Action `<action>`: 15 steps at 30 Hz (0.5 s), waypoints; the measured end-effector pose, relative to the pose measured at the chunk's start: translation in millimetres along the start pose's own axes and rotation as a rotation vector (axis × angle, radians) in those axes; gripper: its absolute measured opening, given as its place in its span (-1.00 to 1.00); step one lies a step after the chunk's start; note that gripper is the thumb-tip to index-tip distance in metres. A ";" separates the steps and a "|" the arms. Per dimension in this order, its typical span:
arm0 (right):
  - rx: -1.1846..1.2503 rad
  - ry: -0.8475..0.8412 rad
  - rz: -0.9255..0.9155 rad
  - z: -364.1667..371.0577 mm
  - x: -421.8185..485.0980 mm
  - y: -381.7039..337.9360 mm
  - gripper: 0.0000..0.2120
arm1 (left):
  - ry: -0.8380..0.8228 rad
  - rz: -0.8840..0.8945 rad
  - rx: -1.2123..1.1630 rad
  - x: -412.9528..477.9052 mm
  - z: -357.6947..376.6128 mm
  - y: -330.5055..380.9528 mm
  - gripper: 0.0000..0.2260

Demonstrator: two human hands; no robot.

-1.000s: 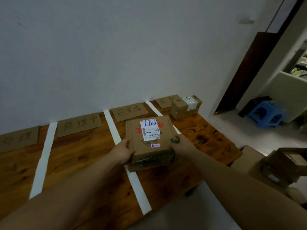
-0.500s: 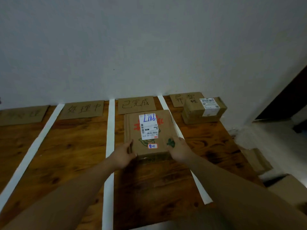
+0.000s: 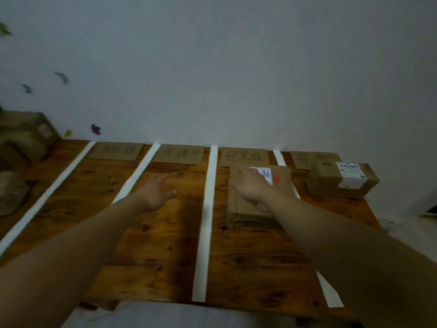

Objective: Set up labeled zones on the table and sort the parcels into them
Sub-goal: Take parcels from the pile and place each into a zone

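A flat brown parcel (image 3: 282, 183) with a white shipping label lies on the wooden table (image 3: 248, 256), in the third zone between two white tape strips (image 3: 209, 209). My right hand (image 3: 253, 185) lies above its top with fingers stretched out, and whether it touches is unclear. My left hand (image 3: 157, 191) hovers open over the second zone, holding nothing. Cardboard zone labels (image 3: 243, 157) line the wall edge. A smaller boxed parcel (image 3: 340, 179) sits in the rightmost zone.
More cardboard boxes (image 3: 23, 138) are stacked at the table's far left, with a clear-wrapped item (image 3: 11, 192) in front of them. The white wall runs directly behind the labels. The table's near edge lies close to my body.
Both hands have let go of the flat parcel, which now rests in the third zone. My left hand has swung left over the second zone. The view has turned left.
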State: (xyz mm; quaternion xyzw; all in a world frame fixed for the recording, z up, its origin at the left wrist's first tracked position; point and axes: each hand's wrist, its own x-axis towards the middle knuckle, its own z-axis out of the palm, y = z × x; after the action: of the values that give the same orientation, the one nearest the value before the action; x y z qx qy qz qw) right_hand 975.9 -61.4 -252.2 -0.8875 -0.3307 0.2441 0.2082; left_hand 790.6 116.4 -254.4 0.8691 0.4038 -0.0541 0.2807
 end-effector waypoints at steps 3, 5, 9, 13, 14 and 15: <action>-0.002 -0.022 -0.089 24.9 -2.9 -74.4 -0.36 | 0.094 -0.055 -0.027 -25.3 -43.7 -60.3 -0.37; -0.032 -0.039 -0.148 46.4 -10.4 -126.6 -0.34 | 0.133 -0.078 -0.035 -43.2 -73.7 -103.5 -0.36; -0.044 -0.056 -0.260 101.6 -26.8 -230.2 -0.39 | 0.189 -0.101 -0.048 -79.9 -133.3 -202.6 -0.35; -0.055 -0.100 -0.336 161.2 -37.6 -322.4 -0.32 | 0.227 -0.158 -0.038 -116.4 -182.2 -300.1 -0.34; -0.068 -0.116 -0.358 173.7 -40.4 -343.4 -0.31 | 0.237 -0.175 -0.059 -124.6 -193.5 -320.1 -0.34; -0.080 -0.129 -0.376 184.5 -43.3 -364.2 -0.30 | 0.248 -0.189 -0.082 -132.0 -204.6 -338.6 -0.34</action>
State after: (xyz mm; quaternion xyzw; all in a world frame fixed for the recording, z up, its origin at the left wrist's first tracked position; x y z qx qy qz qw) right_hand 665.1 200.2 -192.6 -0.8002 -0.5127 0.2438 0.1933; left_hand 427.4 311.3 -191.3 0.8149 0.5173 0.0440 0.2578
